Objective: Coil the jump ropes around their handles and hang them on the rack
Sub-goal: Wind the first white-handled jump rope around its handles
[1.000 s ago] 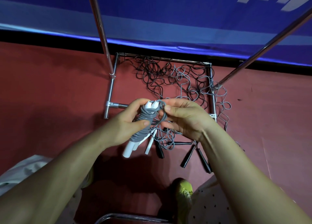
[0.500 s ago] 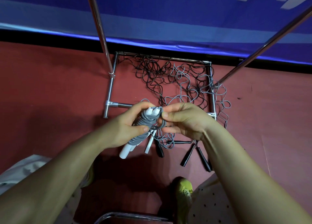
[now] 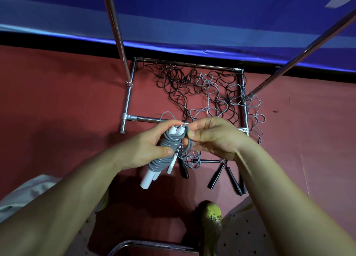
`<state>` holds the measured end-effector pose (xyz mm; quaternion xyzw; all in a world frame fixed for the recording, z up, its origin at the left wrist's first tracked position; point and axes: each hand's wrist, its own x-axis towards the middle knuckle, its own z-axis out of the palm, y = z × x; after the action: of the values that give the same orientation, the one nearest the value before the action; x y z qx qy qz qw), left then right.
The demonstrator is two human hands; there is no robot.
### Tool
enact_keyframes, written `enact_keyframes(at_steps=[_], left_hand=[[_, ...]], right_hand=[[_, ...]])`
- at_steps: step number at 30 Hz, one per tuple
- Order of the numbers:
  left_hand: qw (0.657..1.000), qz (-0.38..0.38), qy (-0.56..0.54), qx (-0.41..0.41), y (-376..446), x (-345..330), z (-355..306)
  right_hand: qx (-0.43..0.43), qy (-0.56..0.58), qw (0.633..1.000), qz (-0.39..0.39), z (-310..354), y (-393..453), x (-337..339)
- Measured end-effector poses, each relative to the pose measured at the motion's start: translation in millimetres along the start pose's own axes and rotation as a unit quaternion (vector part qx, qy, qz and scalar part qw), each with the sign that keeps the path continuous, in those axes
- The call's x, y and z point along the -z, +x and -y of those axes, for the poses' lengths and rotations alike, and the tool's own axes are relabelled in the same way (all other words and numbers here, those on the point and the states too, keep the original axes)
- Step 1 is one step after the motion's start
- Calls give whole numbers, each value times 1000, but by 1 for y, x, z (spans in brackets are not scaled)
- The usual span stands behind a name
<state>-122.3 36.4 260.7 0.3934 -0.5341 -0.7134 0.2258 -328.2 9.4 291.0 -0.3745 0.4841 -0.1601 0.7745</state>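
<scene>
My left hand (image 3: pixel 146 149) grips a pair of white handles (image 3: pixel 149 179) with grey rope (image 3: pixel 163 159) coiled tightly around them, held above the floor. My right hand (image 3: pixel 213 138) pinches the loose end loop of that grey rope at the top of the handles. Below on the red floor lies a tangle of black ropes (image 3: pixel 177 82) and grey ropes (image 3: pixel 212 97), with several black handles (image 3: pixel 215 178) pointing towards me. The metal rack (image 3: pixel 127 101) stands over the tangle, its two poles rising left and right.
The rack's right pole (image 3: pixel 300 53) slants up to the right. A blue banner (image 3: pixel 192 20) runs along the back. A chair's metal edge (image 3: pixel 146 245) shows at the bottom. My yellow shoe (image 3: pixel 212 215) stands on the floor.
The bundle has sunk slightly in view. My right hand has worked the rope end closer against the top of the handles.
</scene>
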Motion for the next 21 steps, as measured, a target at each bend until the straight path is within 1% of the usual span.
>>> enact_keyframes(at_steps=[6,10,12,16,18,21], left_hand=[[1000,21,-3,-2,-4,-1,-2],[999,-5,-40,-13,-2,1,-7],[999,-10,-48,-20,-1,1,-12],[999,6,-44,-17,-3,0,-12],[999,21,-49,-7,-4,-1,-10],[998,24,-56,8,-6,-1,-10]], right_hand=[[-1,1,998,55,0,-3,0],[65,74,993,64,2,-4,-7],[81,107,989,64,3,-4,-7],[59,96,987,113,1,-2,1],[53,66,990,113,0,-4,3],[44,50,993,100,3,-6,2]])
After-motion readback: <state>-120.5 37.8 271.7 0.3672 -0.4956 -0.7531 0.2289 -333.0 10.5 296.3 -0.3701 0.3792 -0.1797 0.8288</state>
